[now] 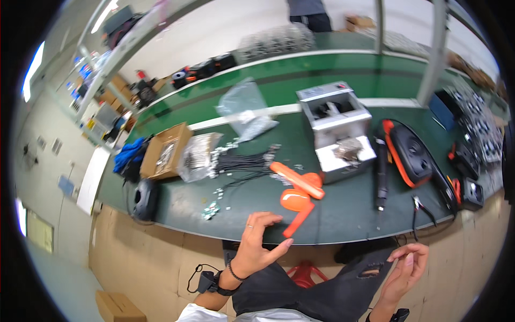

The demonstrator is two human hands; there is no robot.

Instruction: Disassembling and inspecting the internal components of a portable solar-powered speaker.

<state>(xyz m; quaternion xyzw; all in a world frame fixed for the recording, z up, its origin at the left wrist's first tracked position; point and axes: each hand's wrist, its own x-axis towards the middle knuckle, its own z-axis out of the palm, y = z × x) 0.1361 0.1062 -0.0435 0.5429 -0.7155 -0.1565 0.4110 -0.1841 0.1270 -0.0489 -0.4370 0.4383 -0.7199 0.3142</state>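
Note:
My left hand (260, 241) is at the bench's front edge, thumb and fingers spread, with nothing between them. Just past its fingertips lies a flat orange strip (299, 220), its near end close to my thumb. Beyond it are a glossy orange oval piece (294, 200) and a longer orange bar-shaped part (296, 180), which overlaps another orange piece. Off to the right, in front of the bench, my right hand (406, 271) is raised with loosely curled fingers apart and nothing visible in it. Nearest to it on the bench are black-handled pliers (422, 210).
A grey metal fixture (337, 121) stands behind the orange parts. To its right lie a black power screwdriver (381, 177) and a black-and-orange housing (409, 153). Black cables (244, 162), a clear bag of parts (199, 155) and an open cardboard box (161, 166) are at left.

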